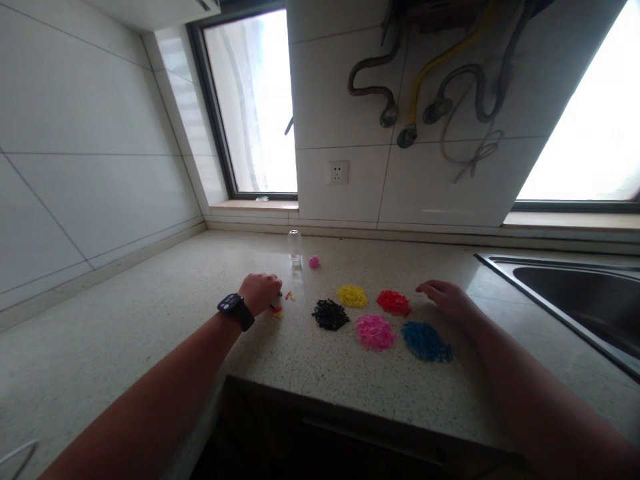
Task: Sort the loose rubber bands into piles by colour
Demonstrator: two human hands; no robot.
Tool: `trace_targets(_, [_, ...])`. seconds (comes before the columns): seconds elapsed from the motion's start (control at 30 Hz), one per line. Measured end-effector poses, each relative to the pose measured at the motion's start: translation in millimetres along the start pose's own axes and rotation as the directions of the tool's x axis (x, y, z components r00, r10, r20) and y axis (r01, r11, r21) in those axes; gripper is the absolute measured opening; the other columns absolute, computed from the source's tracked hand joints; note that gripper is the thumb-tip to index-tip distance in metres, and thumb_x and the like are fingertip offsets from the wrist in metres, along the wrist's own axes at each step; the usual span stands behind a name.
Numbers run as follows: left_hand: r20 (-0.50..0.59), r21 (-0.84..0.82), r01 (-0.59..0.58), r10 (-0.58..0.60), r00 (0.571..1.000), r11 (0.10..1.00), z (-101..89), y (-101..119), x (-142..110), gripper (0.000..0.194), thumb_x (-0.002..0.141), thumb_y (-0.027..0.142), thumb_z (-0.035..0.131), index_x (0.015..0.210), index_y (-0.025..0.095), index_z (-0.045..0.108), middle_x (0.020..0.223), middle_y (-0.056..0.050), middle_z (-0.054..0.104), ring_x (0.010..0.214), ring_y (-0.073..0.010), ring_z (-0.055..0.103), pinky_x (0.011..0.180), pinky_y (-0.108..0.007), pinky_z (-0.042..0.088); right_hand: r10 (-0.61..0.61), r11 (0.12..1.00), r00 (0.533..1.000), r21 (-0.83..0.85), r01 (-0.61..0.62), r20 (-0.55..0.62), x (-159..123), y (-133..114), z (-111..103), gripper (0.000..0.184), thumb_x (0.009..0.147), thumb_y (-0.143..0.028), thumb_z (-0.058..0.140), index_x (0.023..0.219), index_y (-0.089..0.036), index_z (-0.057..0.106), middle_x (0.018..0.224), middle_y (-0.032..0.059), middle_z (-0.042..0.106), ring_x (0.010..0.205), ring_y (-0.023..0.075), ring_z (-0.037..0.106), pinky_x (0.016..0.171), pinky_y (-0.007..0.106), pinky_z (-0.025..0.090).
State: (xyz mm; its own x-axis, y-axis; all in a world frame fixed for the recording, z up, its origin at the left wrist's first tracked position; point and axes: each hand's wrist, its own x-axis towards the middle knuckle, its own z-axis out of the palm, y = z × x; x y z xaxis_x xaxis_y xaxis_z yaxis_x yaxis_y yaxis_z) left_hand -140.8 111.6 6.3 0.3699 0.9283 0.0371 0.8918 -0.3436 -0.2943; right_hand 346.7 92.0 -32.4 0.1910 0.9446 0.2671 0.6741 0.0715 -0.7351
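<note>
My left hand (pixel 261 293), with a black watch on its wrist, is closed with its knuckles up over the counter. Its fingertips are hidden, so what they hold does not show. Beside it lie a few loose red, yellow and black bits (pixel 277 312) that look like small rubber bands. My right hand (pixel 443 293) rests on the counter with fingers stretched out, just right of a red pile (pixel 394 303). Between my hands are similar piles: a yellow pile (pixel 353 296), a black pile (pixel 330 315), a pink pile (pixel 375 332) and a blue pile (pixel 427 341).
A clear bottle (pixel 295 248) stands upside down behind my left hand, with a pink ball-like cap (pixel 314 262) near it. To the right a steel sink (pixel 495 263) is set into the speckled counter (pixel 300 360). A tiled wall with a socket (pixel 339 173) rises behind.
</note>
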Motion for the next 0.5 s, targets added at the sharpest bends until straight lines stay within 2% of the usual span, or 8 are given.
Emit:
trace_targets(0.33, [0.002, -0.055, 0.04, -0.04, 0.999, 0.998, -4.3, -1, 1, 0.033, 0.096, 0.035, 0.059, 0.122, 0.015, 0.059, 0.12, -0.01, 0.061, 0.102, -0.0218, 0.062, 0.087, -0.043, 0.055, -0.004, 1.0, 1.0, -0.02, 0.004, -0.017, -7, -10, -3, 0.035, 0.076, -0.048, 0.057, 0.08, -0.02, 0.077, 0.073, 0.0054, 0.071, 0.067, 0.0201, 0.06, 0.063, 0.031, 0.045])
trace_targets(0.4, [-0.019, -0.078, 0.031, -0.033, 0.999, 0.996, -6.6, 0, 0, 0.028, 0.097, 0.035, 0.057, 0.117, 0.016, 0.062, 0.116, -0.009, 0.063, 0.099, -0.021, 0.063, 0.086, -0.041, 0.054, 0.003, 1.0, 1.0, -0.02, -0.003, -0.01, -6, -8, -3, 0.036, 0.076, -0.048, 0.056, 0.081, -0.02, 0.077, 0.07, 0.0046, 0.069, 0.064, 0.0192, 0.058, 0.061, 0.03, 0.043])
trace_targets(0.5, [-0.067, -0.112, 0.009, -0.017, 0.998, 0.994, -10.5, 1, -2, 0.019, 0.097, 0.029, 0.053, 0.098, 0.022, 0.071, 0.104, -0.007, 0.07, 0.093, -0.0212, 0.066, 0.08, -0.035, 0.05, 0.011, 1.0, 1.0, -0.004, -0.011, -0.002, -4, -5, -2, 0.036, 0.076, -0.048, 0.055, 0.081, -0.02, 0.076, 0.069, 0.004, 0.068, 0.064, 0.0189, 0.057, 0.059, 0.029, 0.042])
